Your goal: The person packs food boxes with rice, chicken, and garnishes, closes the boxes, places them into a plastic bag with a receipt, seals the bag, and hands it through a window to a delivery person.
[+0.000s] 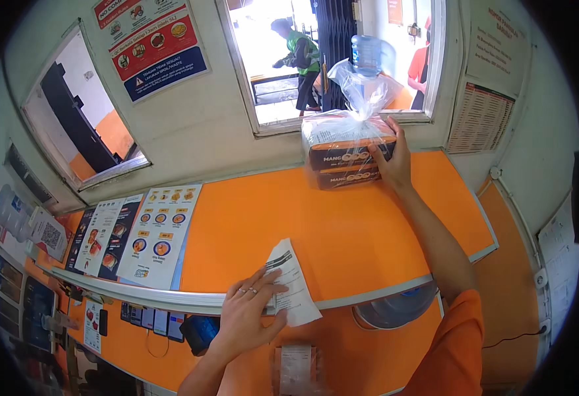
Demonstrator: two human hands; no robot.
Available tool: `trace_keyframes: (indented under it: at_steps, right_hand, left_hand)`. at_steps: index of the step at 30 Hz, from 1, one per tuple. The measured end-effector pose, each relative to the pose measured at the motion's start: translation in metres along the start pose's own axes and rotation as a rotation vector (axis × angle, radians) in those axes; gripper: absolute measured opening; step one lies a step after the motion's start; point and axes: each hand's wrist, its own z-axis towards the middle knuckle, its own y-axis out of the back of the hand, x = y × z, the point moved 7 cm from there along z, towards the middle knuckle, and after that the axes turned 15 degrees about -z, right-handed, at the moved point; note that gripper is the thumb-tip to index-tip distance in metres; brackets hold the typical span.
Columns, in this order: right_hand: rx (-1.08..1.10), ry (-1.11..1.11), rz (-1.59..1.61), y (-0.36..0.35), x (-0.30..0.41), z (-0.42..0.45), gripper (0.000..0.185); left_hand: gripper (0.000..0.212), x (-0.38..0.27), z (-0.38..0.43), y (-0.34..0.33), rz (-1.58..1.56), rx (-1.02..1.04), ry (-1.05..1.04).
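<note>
My left hand (249, 309), wearing rings, is at the front edge of the raised orange counter (240, 213). Its fingers lie over the left side of a printed paper receipt (297, 292), which overlaps the metal edge trim. At the far side of the counter, my right hand (393, 161) grips the right side of two stacked dark-and-orange food boxes (351, 161). A knotted clear plastic bag (363, 106) encloses the boxes, with printed paper on top. The bagged stack is just below the window opening; whether it touches the counter is unclear.
Printed menus (158, 232) cover the counter's left part. On the lower shelf are several phones (160, 321), a dark device (200, 332), a plastic packet with a slip (296, 369) and a large water bottle (398, 307). Beyond the window (257, 129), a person in green (301, 52) stands outside.
</note>
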Motion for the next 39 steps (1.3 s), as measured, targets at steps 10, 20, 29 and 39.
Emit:
trace_keyframes:
  at_steps: [10,20,29,39]
  right_hand:
    - [-0.006,0.036,-0.088,0.005,-0.007,-0.001,0.077]
    - [0.094,0.042,0.049,-0.003,0.004,-0.002,0.086]
    - [0.195,-0.112,0.111,-0.005,-0.01,-0.006,0.081]
    - [0.172,-0.099,0.212,0.002,-0.021,-0.001,0.069]
  left_hand:
    - [0.043,0.002,-0.011,-0.004,0.136,-0.243,-0.036]
    - [0.05,0.003,-0.019,-0.01,0.235,-0.39,-0.168]
    - [0.045,0.011,-0.018,-0.014,0.232,-0.505,-0.134]
    - [0.041,0.014,-0.022,-0.013,0.246,-0.536,-0.149]
